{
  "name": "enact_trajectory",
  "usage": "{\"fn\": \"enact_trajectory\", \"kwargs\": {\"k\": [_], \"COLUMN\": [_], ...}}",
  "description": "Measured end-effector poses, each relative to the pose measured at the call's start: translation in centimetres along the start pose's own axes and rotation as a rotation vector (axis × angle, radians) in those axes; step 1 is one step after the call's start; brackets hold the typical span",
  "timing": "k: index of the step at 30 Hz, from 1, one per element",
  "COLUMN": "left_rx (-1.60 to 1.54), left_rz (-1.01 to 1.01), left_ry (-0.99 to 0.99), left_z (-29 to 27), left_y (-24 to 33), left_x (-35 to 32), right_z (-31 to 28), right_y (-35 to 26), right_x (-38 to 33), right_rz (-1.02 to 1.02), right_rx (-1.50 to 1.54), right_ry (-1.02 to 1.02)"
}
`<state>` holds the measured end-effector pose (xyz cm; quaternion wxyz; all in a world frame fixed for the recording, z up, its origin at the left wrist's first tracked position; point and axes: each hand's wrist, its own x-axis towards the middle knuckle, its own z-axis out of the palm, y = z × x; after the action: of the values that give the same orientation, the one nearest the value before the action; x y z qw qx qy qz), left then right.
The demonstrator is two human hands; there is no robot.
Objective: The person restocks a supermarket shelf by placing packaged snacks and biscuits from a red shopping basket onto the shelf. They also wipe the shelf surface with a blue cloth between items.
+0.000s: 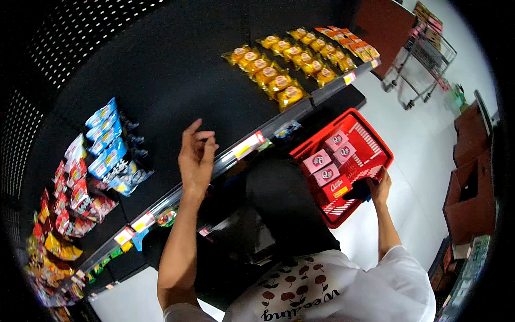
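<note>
My left hand is raised over the front edge of the black shelf. It is empty, its fingers loosely bent and apart. At the right rim of a red shopping basket, my right hand closes around a dark object, whose kind I cannot make out. Inside the basket lie several pink boxes and a red box. Blue snack bags stand on the shelf left of my left hand. Yellow wrapped cakes lie in rows to its right.
Red snack bags and yellow bags fill the shelf's left end. Orange packets lie at its far right end. Price tags line the shelf edge. A metal cart stands on the pale floor beyond. Brown panels stand at right.
</note>
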<state>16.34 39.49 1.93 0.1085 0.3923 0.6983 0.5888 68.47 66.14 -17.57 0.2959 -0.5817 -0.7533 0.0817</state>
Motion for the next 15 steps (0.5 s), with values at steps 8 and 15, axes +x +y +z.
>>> {"fn": "enact_trajectory", "kwargs": {"k": [8,15], "left_rx": [0.001,0.089], "left_rz": [-0.017,0.006], "left_ry": [-0.057,-0.098], "left_z": [-0.8,-1.1], "left_y": [-2.1,-1.3], "left_x": [-0.3,-0.7], "right_z": [3.4,2.2], "right_y": [7.1,7.3], "right_x": [-2.9,-3.8], "right_rz": [0.547,0.568], "right_rx": [0.527,0.488], "right_ry": [-0.213,-0.132]}}
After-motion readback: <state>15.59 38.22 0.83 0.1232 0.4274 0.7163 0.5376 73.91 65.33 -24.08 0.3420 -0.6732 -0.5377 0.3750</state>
